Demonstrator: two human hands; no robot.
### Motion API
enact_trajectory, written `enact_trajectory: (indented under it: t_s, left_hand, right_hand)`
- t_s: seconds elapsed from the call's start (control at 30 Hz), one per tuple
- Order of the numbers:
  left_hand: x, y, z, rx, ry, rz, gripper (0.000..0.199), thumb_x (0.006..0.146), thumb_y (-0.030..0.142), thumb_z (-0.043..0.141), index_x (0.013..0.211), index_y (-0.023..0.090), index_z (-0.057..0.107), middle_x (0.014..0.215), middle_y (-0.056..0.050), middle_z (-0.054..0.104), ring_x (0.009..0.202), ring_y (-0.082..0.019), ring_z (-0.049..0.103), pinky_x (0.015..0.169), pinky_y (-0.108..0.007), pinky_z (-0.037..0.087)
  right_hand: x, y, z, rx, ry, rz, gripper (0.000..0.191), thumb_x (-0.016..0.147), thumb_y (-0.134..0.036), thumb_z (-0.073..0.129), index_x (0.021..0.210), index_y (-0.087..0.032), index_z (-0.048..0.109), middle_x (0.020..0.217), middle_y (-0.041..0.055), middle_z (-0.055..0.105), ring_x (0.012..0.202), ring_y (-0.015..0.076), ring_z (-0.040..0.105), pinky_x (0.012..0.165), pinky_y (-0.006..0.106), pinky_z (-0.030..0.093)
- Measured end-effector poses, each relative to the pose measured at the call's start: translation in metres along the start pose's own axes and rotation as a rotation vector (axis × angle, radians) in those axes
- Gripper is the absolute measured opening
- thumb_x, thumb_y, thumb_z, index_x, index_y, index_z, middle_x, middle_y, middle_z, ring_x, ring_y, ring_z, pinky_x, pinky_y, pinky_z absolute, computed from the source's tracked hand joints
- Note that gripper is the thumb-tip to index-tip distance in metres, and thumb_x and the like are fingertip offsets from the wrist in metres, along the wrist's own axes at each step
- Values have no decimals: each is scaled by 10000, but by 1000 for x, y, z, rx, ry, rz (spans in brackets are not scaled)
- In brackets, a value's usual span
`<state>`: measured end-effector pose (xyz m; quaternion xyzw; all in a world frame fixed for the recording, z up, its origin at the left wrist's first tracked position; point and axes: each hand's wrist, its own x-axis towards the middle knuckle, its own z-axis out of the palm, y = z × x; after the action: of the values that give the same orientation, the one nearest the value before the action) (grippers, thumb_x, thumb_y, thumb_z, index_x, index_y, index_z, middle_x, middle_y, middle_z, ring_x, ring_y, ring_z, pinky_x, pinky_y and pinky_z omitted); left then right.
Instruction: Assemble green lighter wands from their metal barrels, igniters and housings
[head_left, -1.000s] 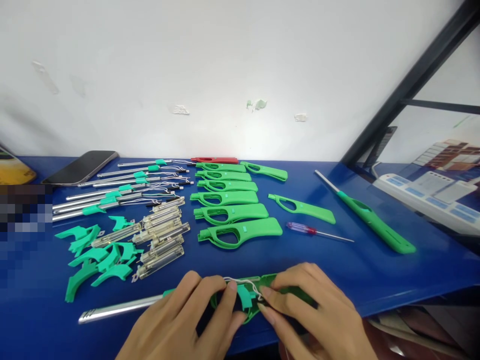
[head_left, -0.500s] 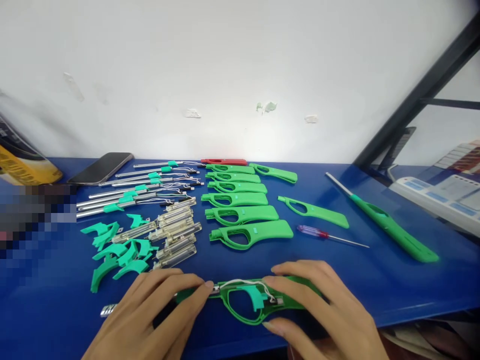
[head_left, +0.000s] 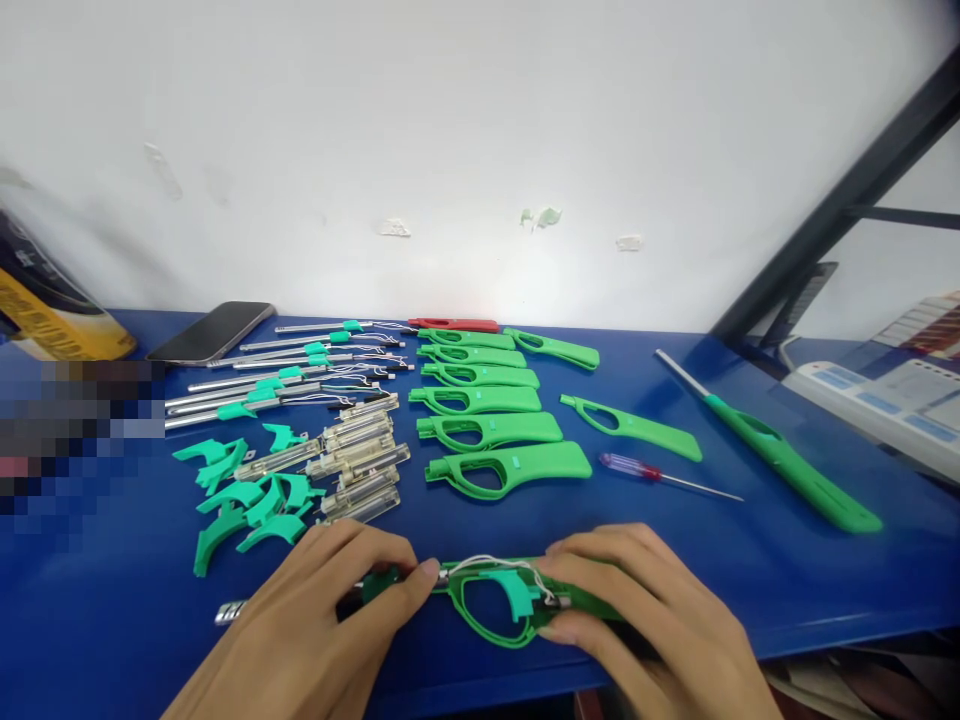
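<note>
A green lighter shell half (head_left: 499, 640) lies open side up at the table's front edge, white wires (head_left: 487, 560) running over its loop. A teal trigger (head_left: 516, 592) sits inside that loop, beside a small dark igniter (head_left: 556, 602). My left hand (head_left: 352, 600) is closed on the shell's narrow neck and the metal tube (head_left: 229, 612), whose tip shows past my knuckles. With thumb and fingers around the wide handle end, my right hand (head_left: 637, 600) grips the shell next to the igniter; its fingertips partly hide the wires' ends.
Several green shell halves (head_left: 491, 432) are lined up behind, with clear fuel tanks (head_left: 367, 465), loose teal triggers (head_left: 221, 535) and wired metal tubes (head_left: 259, 380) to their left. A screwdriver (head_left: 637, 467) and an assembled lighter (head_left: 795, 465) lie right. A phone (head_left: 214, 332) rests back left.
My right thumb and fingers have closed in slightly around the shell near the igniter. My left hand keeps its grip on the neck. The whole view has shifted slightly.
</note>
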<state>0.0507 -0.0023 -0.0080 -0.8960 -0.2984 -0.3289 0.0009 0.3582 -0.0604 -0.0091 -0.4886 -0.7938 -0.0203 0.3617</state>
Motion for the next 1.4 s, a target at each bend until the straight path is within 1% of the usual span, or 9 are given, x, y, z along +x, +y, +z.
enact_trajectory:
  t_s: [0.23, 0.3, 0.37, 0.5, 0.57, 0.7, 0.9, 1.13, 1.4]
  left_hand:
    - [1, 3, 6, 43, 8, 32, 512, 1086, 2, 435, 1373, 301, 736, 1144, 24, 776, 1000, -127, 725, 981, -247, 543]
    - [3, 8, 6, 53, 61, 48, 452, 1104, 6, 443, 1350, 279, 707, 1140, 15, 762, 1018, -136, 725, 1013, -263, 554]
    - [9, 13, 7, 48, 98, 34, 316, 1141, 62, 480, 1267, 262, 689, 1107, 2, 734, 973, -139, 727, 941, -259, 585]
    - [21, 18, 14, -21, -48, -48, 259, 1192, 135, 470, 1038, 243, 648, 1042, -21, 673, 804, -116, 724, 763, -221, 619]
    - [25, 18, 17, -29, -97, -56, 273, 1201, 148, 433, 1082, 247, 657, 1079, -34, 694, 782, -123, 743, 732, -226, 638]
    - [28, 19, 21, -7, -65, -25, 330, 1194, 139, 386, 1281, 254, 683, 1092, -34, 736, 807, -144, 787, 702, -234, 662]
    - [34, 22, 24, -63, -34, -55, 339, 1181, 154, 433, 1025, 245, 720, 1007, -28, 724, 768, -144, 786, 722, -230, 679]
    - [33, 20, 24, -78, -40, -59, 321, 1132, 87, 462, 1065, 259, 725, 1014, -19, 725, 763, -144, 758, 695, -237, 664]
    - [30, 20, 28, -27, -97, -48, 300, 1143, 102, 451, 1105, 271, 696, 1091, -31, 744, 902, -176, 788, 753, -264, 679]
  right_hand:
    - [9, -2, -3, -26, 40, -20, 282, 1205, -500, 614, 1214, -312, 824, 1033, -24, 847, 921, 98, 828, 839, 135, 665]
    - [8, -2, -3, -66, 33, -41, 309, 1217, -497, 587, 1279, -311, 826, 1045, -13, 846, 926, 101, 830, 831, 140, 668]
    - [7, -1, -2, -90, 23, -62, 324, 1229, -480, 560, 1323, -313, 821, 1052, -5, 841, 921, 104, 827, 808, 144, 668]
    - [4, 4, -1, -96, -47, -66, 297, 1222, -453, 578, 1373, -328, 802, 1102, 9, 826, 956, 122, 821, 807, 168, 676]
    - [3, 5, -2, -88, -91, -58, 272, 1207, -446, 616, 1391, -346, 790, 1137, 6, 821, 987, 128, 819, 825, 177, 681]
    - [7, 3, -3, -58, -74, -29, 276, 1210, -476, 598, 1307, -342, 819, 1101, -1, 825, 957, 123, 824, 808, 167, 683]
    - [15, -4, -6, -28, -48, 7, 355, 1207, -563, 563, 1236, -344, 841, 1039, -20, 840, 884, 112, 830, 769, 155, 687]
    - [13, -2, -8, 0, -112, 19, 321, 1202, -529, 585, 1274, -340, 833, 1053, -12, 833, 891, 132, 818, 752, 184, 697]
    - [12, -3, -6, 7, -132, 40, 309, 1197, -520, 595, 1277, -346, 837, 1068, 4, 823, 923, 154, 814, 782, 215, 705]
